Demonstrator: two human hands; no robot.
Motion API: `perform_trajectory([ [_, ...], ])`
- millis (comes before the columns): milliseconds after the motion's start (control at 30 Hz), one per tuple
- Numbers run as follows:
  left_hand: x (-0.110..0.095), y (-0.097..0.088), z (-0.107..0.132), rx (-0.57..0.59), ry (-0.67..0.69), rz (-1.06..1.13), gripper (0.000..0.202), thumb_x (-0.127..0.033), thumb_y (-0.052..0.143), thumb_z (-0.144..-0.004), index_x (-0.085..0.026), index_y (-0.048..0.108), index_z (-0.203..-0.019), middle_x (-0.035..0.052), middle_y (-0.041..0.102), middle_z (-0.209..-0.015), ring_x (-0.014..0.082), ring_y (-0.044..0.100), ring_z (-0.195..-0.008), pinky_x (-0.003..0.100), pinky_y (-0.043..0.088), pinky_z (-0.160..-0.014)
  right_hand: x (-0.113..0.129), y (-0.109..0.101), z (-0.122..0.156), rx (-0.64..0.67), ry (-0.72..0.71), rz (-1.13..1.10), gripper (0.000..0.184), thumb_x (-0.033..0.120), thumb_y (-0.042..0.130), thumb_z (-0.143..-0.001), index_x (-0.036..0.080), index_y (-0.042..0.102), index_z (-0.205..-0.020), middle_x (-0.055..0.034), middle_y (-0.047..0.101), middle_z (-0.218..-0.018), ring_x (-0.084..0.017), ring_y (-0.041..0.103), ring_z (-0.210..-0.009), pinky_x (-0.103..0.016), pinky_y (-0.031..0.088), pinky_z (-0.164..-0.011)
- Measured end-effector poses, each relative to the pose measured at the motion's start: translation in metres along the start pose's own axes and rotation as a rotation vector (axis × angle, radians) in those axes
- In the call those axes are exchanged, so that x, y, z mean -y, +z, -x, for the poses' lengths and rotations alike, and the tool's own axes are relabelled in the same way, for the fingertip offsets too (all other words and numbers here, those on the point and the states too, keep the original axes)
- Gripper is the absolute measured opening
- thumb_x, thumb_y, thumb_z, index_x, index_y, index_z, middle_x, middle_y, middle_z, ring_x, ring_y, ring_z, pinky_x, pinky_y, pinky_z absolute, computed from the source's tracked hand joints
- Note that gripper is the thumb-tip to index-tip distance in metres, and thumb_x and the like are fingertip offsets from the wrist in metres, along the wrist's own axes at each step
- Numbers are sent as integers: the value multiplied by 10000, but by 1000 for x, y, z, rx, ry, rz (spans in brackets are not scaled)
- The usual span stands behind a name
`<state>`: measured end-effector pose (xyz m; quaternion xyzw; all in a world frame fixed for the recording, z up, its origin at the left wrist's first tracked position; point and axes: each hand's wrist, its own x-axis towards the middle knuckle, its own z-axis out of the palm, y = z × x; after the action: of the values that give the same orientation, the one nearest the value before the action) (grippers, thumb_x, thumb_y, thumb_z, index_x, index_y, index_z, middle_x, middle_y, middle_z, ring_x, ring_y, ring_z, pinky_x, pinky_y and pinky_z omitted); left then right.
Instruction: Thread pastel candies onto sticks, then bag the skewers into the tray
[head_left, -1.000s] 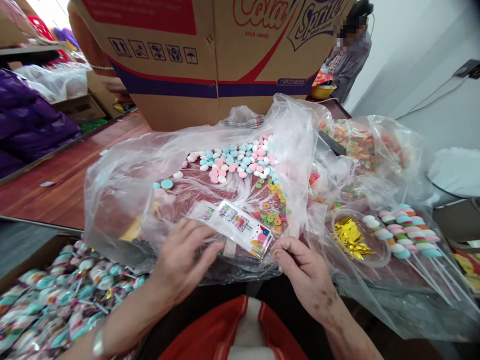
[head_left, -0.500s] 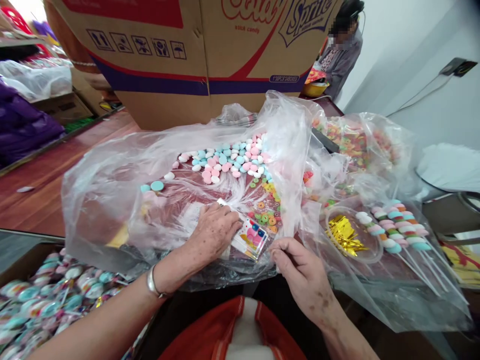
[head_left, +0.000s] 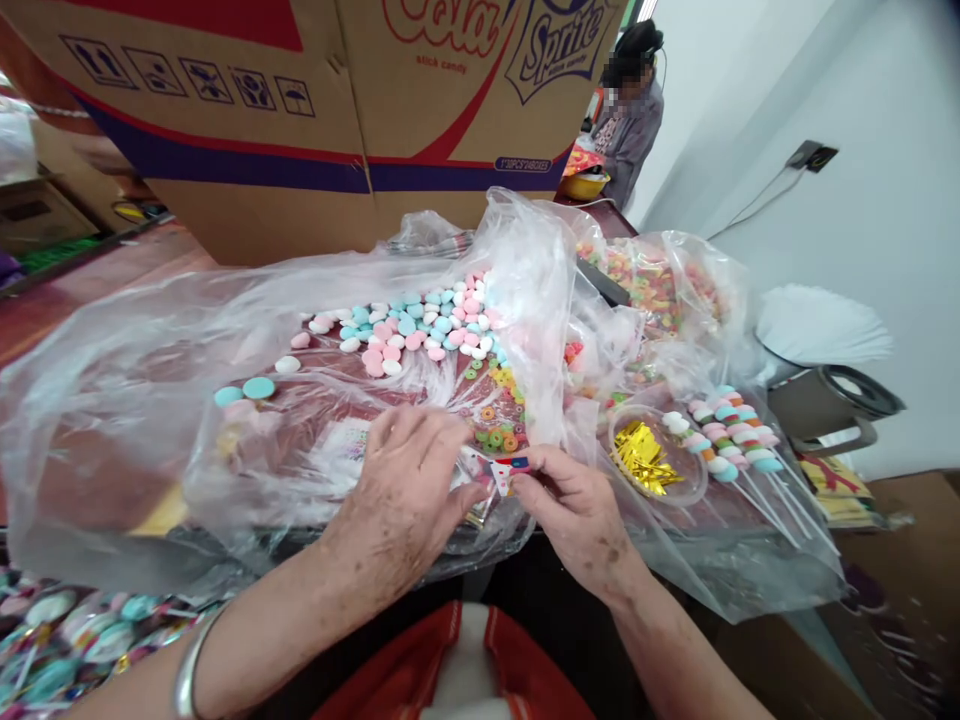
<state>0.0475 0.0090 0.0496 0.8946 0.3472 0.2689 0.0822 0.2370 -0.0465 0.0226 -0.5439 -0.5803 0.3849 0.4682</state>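
Observation:
My right hand [head_left: 574, 505] pinches the corner of a small printed candy wrapper [head_left: 504, 475], white with red and blue, between thumb and fingers. Beside it my left hand [head_left: 401, 490] is open, its fingers apart and blurred, its thumb near the wrapper; whether it touches is unclear. Other printed wrappers [head_left: 480, 512] lie beneath, mostly hidden by the left hand. Behind the hands, pink, white and blue candies [head_left: 420, 325] are spread over clear plastic sheeting [head_left: 135, 330]. Small ring-shaped gummies [head_left: 495, 437] lie closer to the fingers.
A big cardboard box [head_left: 300, 215] stands behind. To the right are a round tub [head_left: 697, 492] of gold twist ties [head_left: 645, 460], marshmallow skewers [head_left: 731, 435], bagged gummies [head_left: 660, 285] and a dark jug [head_left: 825, 405]. Wrapped lollipops [head_left: 97, 640] fill the lower left. A person [head_left: 634, 120] is at the back.
My right hand has moved left and now grips the wrapper's corner. My left hand has lifted off the wrapper pile with its fingers spread. The view has shifted to the right.

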Motion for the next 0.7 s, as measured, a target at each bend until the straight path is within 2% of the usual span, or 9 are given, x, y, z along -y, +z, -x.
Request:
perform_trajectory([
  [67,2,-2,-4,231,-101,231,186,-266,511,-938,-168,629,-832,48,650,-824,222,557,-819,362,412,-786,2,-6,1,21,-27,10,113,219,555,-904,189,659,-872,2,641,-824,-128,558,-751,-238,432,-690],
  [133,4,-2,-8,416,-267,471,221,-290,550,-905,-183,596,-718,-16,578,-678,162,510,-679,286,389,-661,3,-9,2,22,-83,70,105,207,554,-912,189,652,-880,3,633,-821,-128,565,-772,-236,426,-711],
  [233,8,0,-12,545,-442,762,283,-384,567,-891,-183,555,-693,-57,472,-621,119,415,-599,242,336,-566,5,-12,3,-3,-196,218,157,195,509,-947,188,586,-811,13,569,-756,-119,528,-736,-235,392,-685],
  [333,11,3,-13,590,-449,844,387,-476,504,-933,-181,519,-684,-63,414,-620,108,366,-594,234,303,-545,3,-11,5,-79,-294,332,273,183,463,-970,200,441,-698,33,450,-672,-107,446,-649,-240,338,-621],
  [400,12,5,-13,617,-412,817,431,-501,454,-959,-180,515,-678,-57,440,-625,109,387,-602,237,312,-557,1,-10,7,-127,-337,368,309,180,454,-975,210,372,-679,39,404,-654,-105,406,-617,-245,315,-595],
  [467,11,7,-13,627,-400,802,398,-492,456,-962,-182,537,-725,-49,494,-651,113,427,-616,233,338,-573,-2,-10,7,-168,-374,380,305,181,449,-981,213,367,-688,38,403,-653,-106,395,-610,-249,309,-589],
  [567,10,9,-15,562,-396,823,251,-427,563,-901,-194,564,-805,-50,530,-683,117,460,-633,221,373,-582,-5,-10,7,-226,-404,404,312,191,446,-989,215,373,-686,35,403,-644,-111,390,-608,-259,306,-590],
  [633,8,10,-17,500,-386,788,236,-394,575,-872,-200,570,-737,-45,523,-648,123,468,-619,219,382,-565,-5,-9,6,-260,-409,424,346,215,438,-995,219,352,-660,34,393,-625,-113,386,-598,-271,299,-587],
  [700,7,11,-19,448,-368,692,310,-401,557,-865,-209,559,-622,-34,521,-594,134,480,-591,222,396,-544,-2,-7,5,-286,-419,432,394,258,418,-1005,223,319,-625,36,373,-591,-113,379,-576,-282,294,-580],
])
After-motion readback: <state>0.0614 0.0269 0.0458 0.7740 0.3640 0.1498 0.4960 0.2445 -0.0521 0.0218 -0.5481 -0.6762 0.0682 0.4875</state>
